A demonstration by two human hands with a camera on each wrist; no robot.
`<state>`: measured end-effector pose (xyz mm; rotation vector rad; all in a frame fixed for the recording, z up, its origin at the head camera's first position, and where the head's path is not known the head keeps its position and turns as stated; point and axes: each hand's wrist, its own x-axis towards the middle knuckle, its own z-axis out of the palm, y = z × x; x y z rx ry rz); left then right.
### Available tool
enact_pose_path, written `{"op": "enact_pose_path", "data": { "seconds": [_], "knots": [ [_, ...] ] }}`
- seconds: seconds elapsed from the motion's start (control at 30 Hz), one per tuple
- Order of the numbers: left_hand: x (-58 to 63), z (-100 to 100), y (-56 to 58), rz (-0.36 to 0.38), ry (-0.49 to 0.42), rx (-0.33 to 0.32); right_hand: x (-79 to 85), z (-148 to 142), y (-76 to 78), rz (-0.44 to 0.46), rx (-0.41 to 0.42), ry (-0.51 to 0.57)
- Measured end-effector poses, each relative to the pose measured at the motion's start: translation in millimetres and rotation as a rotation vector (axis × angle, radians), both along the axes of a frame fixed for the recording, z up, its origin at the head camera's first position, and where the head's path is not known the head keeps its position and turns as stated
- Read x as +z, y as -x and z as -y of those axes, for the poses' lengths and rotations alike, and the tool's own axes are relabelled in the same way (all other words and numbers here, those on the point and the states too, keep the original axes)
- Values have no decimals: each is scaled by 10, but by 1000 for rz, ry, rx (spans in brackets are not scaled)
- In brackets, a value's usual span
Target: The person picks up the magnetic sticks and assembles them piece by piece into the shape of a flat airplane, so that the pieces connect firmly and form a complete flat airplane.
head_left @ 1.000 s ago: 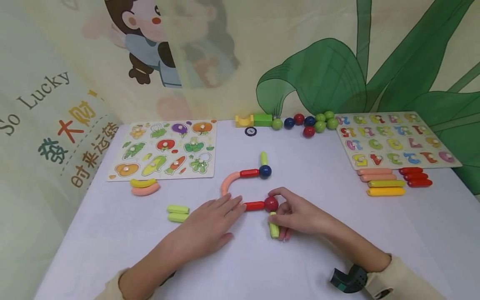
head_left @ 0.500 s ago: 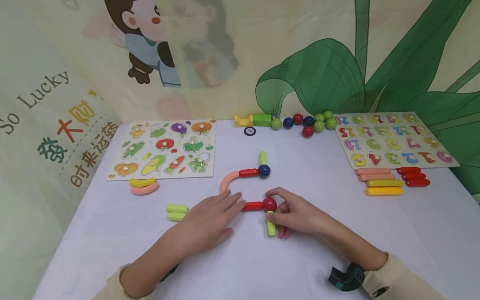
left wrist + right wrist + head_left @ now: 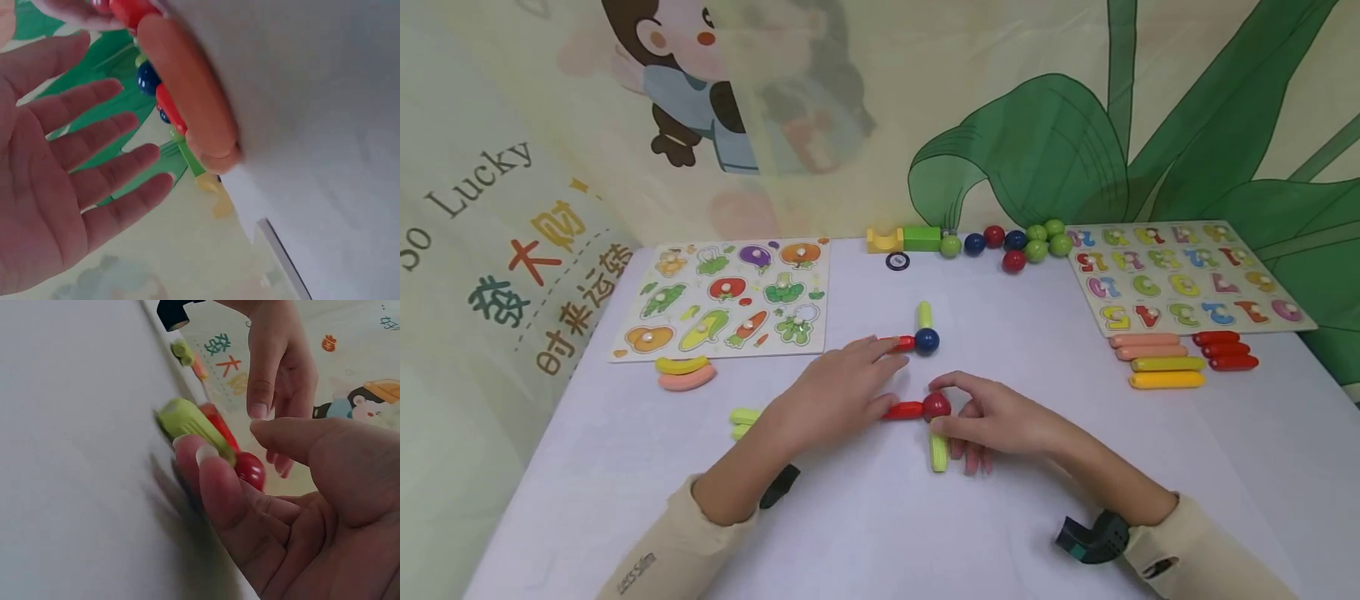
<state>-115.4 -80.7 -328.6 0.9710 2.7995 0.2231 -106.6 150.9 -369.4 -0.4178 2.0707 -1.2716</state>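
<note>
My left hand [image 3: 842,392] hovers with its fingers spread over two joined, curved pink sticks [image 3: 187,87], hiding them in the head view. In the left wrist view its palm and fingers stand apart from them, holding nothing. My right hand [image 3: 1000,421] is at a red ball [image 3: 936,406], its index fingertip beside the ball. The thumb lies above the light green stick [image 3: 938,452], apart from it in the right wrist view. This green stick and a red stick [image 3: 904,410] meet the red ball. Farther back, another red stick [image 3: 904,342] joins a blue ball [image 3: 927,341] and a second green stick [image 3: 924,315].
A vegetable puzzle board [image 3: 722,300] lies left, a number puzzle board [image 3: 1187,275] right. Several coloured sticks [image 3: 1168,364] lie below the latter. Loose balls [image 3: 1015,242], a yellow block [image 3: 884,241] and a green block [image 3: 921,239] line the back. Curved pieces [image 3: 687,375] lie left.
My left hand has lifted and moved slightly up and right, off the curved pink sticks. My right hand's lower fingers have loosened near the green stick; its index finger stays by the red ball.
</note>
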Motion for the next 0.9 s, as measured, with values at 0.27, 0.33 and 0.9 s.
{"op": "enact_pose_path", "data": {
  "seconds": [0.27,0.33,0.9],
  "knots": [
    [-18,-292,529,194,-165,165,249,-381,827,-366,-174,-234],
    [-66,-343,630,235,-181,165,253,-466,1070,-483,-261,-317],
    [-166,-473,765,250,-181,159,161,-225,1558,-566,-172,-600]
  ]
}}
